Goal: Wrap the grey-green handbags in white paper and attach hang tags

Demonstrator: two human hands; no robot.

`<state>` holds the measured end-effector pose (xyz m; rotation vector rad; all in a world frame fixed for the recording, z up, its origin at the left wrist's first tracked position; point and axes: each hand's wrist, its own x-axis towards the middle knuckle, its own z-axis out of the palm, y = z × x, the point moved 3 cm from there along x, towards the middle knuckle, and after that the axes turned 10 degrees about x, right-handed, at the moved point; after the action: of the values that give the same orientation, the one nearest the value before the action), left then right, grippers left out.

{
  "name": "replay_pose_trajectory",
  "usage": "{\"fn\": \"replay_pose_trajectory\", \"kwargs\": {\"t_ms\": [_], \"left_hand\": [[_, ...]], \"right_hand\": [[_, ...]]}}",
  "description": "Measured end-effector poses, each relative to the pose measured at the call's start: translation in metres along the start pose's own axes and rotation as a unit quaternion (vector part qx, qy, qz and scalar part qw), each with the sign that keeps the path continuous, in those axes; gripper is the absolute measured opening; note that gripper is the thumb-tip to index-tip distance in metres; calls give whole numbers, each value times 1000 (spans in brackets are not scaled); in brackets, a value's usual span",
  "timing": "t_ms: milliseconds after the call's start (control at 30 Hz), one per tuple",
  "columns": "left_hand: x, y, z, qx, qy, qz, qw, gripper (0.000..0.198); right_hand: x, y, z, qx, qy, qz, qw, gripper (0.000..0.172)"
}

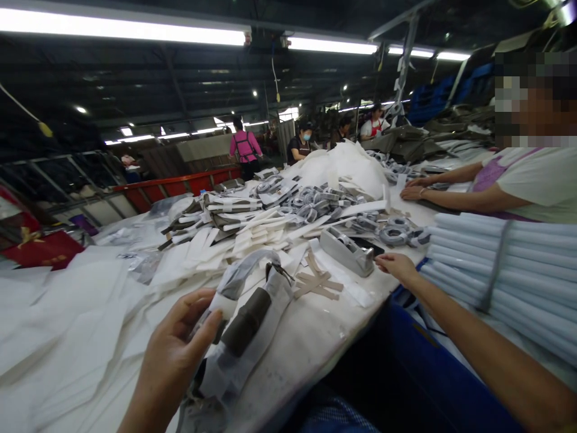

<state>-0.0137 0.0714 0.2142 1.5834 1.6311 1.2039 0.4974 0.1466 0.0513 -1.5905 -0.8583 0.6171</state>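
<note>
My left hand (184, 331) is closed, thumb against fingers, on a curved strap wrapped in translucent white material (241, 273). The strap belongs to a bundle with a dark olive rolled section (247, 322), partly covered in the same thin wrapping and lying at the table's near edge. To the right, my right hand (396, 266) is pinched closed just off the front end of a grey tape dispenser (347, 249). Whatever lies between those fingertips is too small to make out. Brown strips (318, 282) lie crossed between the bundle and the dispenser.
White sheets (63, 325) cover the table's left side. Behind are folded olive pieces, white strips (265, 231) and grey coiled rolls (315, 201). A tied stack of pale blue tubes (532, 270) stands right, above a blue bin (406, 355). A co-worker's hands (415, 187) rest beyond it.
</note>
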Motion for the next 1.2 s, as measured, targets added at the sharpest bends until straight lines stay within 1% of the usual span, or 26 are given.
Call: {"fn": "replay_pose_trajectory", "kwargs": {"t_ms": [67,100,133,167,200,233,300,367,433,500,600,733,800,933,1033,1133,1200], "left_hand": [[2,-5,1,-23,-8,1,1000,57],[4,-7,2,-35,-16,5,999,56],[6,-10,3,-43,-26,13,999,54],[8,-12,5,-48,-36,25,998,53],[9,-14,6,-50,-43,39,997,50],[11,-15,8,-48,-49,50,996,48],[11,-16,10,-37,-47,66,996,43],[9,-13,12,-25,-43,77,996,38],[7,-10,13,-14,-40,94,995,33],[4,-7,14,-9,-36,109,993,31],[2,-5,13,-10,-31,117,993,29],[1,-5,12,-15,-35,121,992,28],[1,-4,10,-17,-37,125,991,27],[2,-6,7,-18,-36,128,991,27],[5,-10,8,-57,-59,105,991,30],[5,-12,10,-80,-78,89,990,34],[4,-12,10,-93,-84,79,989,35]], "right_hand": [[-15,-1,6,2,-7,13,1000,31],[-25,-5,14,9,-19,18,1000,36],[-38,-12,24,24,-38,14,999,45],[-54,-23,37,46,-64,5,997,57],[-73,-39,53,84,-102,-11,991,69],[-95,-58,70,127,-145,-35,981,76],[-143,-101,104,206,-225,-81,949,75],[-186,-142,133,272,-278,-110,915,68],[-217,-172,157,312,-323,-118,886,60],[-233,-189,175,325,-349,-116,871,53],[-240,-196,192,319,-348,-118,874,47],[-241,-195,199,278,-316,-139,896,51],[-242,-195,199,250,-310,-136,907,59],[-240,-197,197,204,-307,-126,921,85],[-232,-195,198,146,-290,-144,935,99],[-223,-187,203,94,-280,-153,943,106],[-219,-180,204,95,-279,-154,943,105]]}}
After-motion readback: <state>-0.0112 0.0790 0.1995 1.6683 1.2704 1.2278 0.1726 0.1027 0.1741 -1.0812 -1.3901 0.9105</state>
